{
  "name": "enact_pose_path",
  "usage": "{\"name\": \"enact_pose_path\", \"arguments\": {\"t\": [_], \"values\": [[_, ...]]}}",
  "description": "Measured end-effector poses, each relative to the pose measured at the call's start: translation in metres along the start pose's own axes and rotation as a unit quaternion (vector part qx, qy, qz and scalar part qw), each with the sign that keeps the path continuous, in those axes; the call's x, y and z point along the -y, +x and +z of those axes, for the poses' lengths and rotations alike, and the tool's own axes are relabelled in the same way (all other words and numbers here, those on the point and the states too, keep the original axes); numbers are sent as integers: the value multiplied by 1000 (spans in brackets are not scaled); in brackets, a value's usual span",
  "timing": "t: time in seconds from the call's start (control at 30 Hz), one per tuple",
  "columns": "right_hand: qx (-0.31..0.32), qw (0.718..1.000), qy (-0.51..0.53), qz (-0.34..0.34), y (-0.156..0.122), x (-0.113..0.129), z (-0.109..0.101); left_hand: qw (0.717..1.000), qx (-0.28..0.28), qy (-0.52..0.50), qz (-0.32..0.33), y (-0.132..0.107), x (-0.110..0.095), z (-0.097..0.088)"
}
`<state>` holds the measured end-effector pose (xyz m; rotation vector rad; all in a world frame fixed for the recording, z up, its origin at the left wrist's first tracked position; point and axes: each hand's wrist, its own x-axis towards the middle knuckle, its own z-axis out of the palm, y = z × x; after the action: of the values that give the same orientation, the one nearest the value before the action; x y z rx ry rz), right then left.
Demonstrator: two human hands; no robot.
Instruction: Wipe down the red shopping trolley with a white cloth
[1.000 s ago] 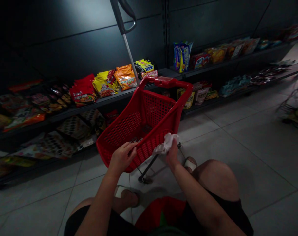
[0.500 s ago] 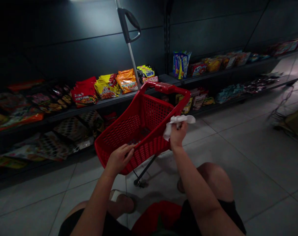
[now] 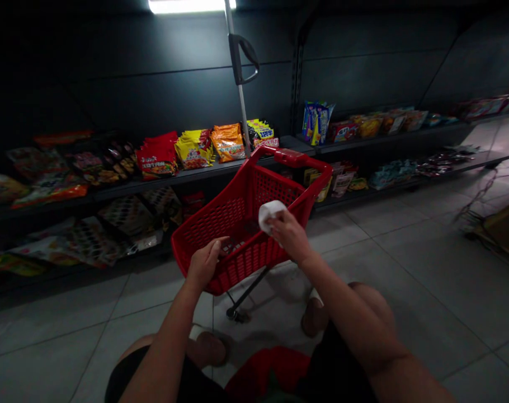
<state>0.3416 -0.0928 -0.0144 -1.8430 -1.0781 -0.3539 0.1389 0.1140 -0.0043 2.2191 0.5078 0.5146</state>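
A red plastic shopping cart [image 3: 221, 221] stands on the tiled floor in front of me, with a tall pull handle [image 3: 241, 61] rising behind it. My left hand [image 3: 204, 262] grips the cart's near rim. My right hand [image 3: 288, 235] is closed on a white cloth [image 3: 269, 214], held bunched over the inside of the basket near its right wall. My knees and sandalled feet show below, either side of the cart's wheel.
Low dark shelves [image 3: 124, 187] along the wall carry snack packets [image 3: 196, 148] in red, yellow and orange, with more goods [image 3: 363, 126] further right. Pale floor tiles [image 3: 405, 252] spread to the right, where cables and a box [image 3: 502, 224] lie.
My right hand has carried the cloth from outside the cart's right rim up and inward over the basket, bunching it. The left hand stays on the rim. The view has tilted up slightly.
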Motion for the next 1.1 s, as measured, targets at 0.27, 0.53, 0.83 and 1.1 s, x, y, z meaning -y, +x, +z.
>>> {"name": "enact_pose_path", "arguments": {"t": [0.27, 0.53, 0.83, 1.1], "values": [[197, 918, -311, -144, 32, 33, -24, 932, -150, -330, 1, 0, -6, 7], [334, 846, -180, -374, -2, 128, 84, 911, -317, -254, 71, -7, 0, -1], [342, 836, -285, -321, 54, 29, 3, 980, -145, 57, 127, -6, 5, -7], [216, 870, -309, -317, 108, -82, -130, 971, -50, 201, 121, 3, 14, -12]]}}
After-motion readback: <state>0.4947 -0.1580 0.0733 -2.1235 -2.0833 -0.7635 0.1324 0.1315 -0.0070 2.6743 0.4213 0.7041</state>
